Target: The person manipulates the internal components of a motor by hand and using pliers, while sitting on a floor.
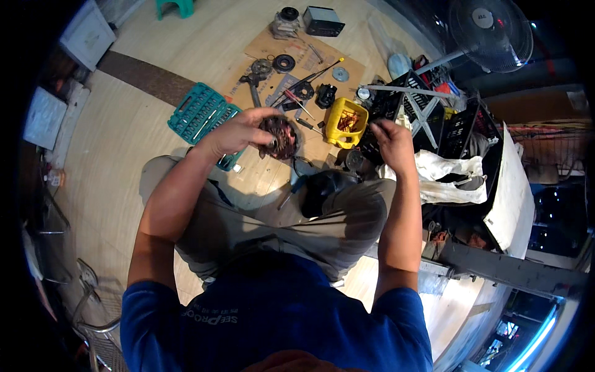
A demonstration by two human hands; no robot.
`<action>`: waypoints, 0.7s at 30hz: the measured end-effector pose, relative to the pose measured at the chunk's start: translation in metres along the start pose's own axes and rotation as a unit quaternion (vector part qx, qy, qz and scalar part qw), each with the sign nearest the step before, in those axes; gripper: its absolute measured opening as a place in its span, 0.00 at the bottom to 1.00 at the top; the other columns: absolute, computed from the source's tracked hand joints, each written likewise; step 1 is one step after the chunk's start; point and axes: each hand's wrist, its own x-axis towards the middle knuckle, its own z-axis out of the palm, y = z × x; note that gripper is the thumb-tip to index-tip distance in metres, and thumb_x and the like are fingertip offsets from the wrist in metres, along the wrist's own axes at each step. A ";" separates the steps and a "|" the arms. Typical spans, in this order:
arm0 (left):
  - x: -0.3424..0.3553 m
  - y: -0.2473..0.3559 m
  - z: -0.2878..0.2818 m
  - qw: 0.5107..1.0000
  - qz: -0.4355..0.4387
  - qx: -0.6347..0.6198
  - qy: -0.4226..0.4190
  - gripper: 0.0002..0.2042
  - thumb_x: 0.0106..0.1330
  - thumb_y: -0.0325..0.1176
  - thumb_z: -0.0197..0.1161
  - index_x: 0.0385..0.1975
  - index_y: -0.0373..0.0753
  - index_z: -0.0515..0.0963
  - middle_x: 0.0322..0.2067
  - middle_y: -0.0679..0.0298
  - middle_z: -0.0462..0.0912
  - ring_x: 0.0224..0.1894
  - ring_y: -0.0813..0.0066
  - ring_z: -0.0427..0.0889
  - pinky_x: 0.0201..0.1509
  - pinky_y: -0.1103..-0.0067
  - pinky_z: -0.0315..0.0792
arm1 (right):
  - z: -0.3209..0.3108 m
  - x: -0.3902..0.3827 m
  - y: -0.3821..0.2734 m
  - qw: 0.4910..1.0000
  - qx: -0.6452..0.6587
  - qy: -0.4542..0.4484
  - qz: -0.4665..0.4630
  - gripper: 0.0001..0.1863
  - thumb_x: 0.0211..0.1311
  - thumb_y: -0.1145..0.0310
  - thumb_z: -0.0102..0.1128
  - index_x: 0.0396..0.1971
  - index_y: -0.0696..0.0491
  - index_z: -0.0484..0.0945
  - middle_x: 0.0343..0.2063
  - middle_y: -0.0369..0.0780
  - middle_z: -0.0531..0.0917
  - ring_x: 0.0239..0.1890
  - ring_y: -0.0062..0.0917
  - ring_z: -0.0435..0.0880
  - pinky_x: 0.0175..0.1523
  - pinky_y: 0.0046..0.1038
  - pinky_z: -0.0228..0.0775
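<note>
A yellow jug (333, 124) with its side cut open stands on the cardboard sheet (263, 46), right of centre, holding a tangle of copper-coloured scraps (350, 121). To the left, a teal socket case (197, 88) lies open on the wooden floor (124, 142), rows of sockets (197, 111) and longer tools set in its slots. Black plastic crates (466, 127) stand on the right with mixed items in and around them, their contents hard to make out; a white cloth (452, 180) lies at their near side.

The left hand (245, 130) grasps a round motor part with reddish windings (282, 137), thumb on the near side and fingers over the far side; this part is near the middle of the scene, between the socket case and the jug. The left forearm slants in from the near left, its elbow bent outward. The right hand (393, 141) is just right of the jug, fingers curled and thumb drawn close to the fingertips; whether anything is pinched there I cannot tell. Its forearm runs almost straight away from the body.

Beyond the left hand, a hammer (255, 92) lies near a black pulley (284, 63) and a red-handled screwdriver (291, 96).
</note>
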 end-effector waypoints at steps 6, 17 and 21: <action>0.008 0.006 -0.009 0.980 0.119 -0.133 0.090 0.20 0.68 0.29 0.53 0.57 0.28 0.65 0.47 0.50 0.79 0.48 0.64 0.82 0.48 0.72 0.80 | -0.057 -0.078 0.022 0.994 -0.037 -0.019 0.100 0.10 0.63 0.69 0.60 0.33 0.62 0.80 0.26 0.50 0.82 0.27 0.35 0.80 0.36 0.30 0.70; 0.007 -0.012 0.016 0.987 -0.019 -0.042 0.152 0.21 0.64 0.34 0.62 0.55 0.34 0.68 0.39 0.59 0.83 0.35 0.75 0.84 0.25 0.80 0.77 | -0.029 -0.349 0.146 0.887 0.249 0.000 0.390 0.08 0.66 0.69 0.59 0.34 0.57 0.84 0.22 0.27 0.76 0.22 0.09 0.67 0.26 0.14 0.57; 0.008 -0.028 0.031 0.987 -0.062 -0.007 0.145 0.30 0.60 0.34 0.67 0.60 0.30 0.63 0.44 0.58 0.79 0.37 0.74 0.83 0.25 0.80 0.77 | 0.021 -0.398 0.135 0.847 0.310 -0.080 0.423 0.10 0.63 0.69 0.62 0.40 0.57 0.84 0.30 0.34 0.84 0.34 0.16 0.78 0.43 0.22 0.70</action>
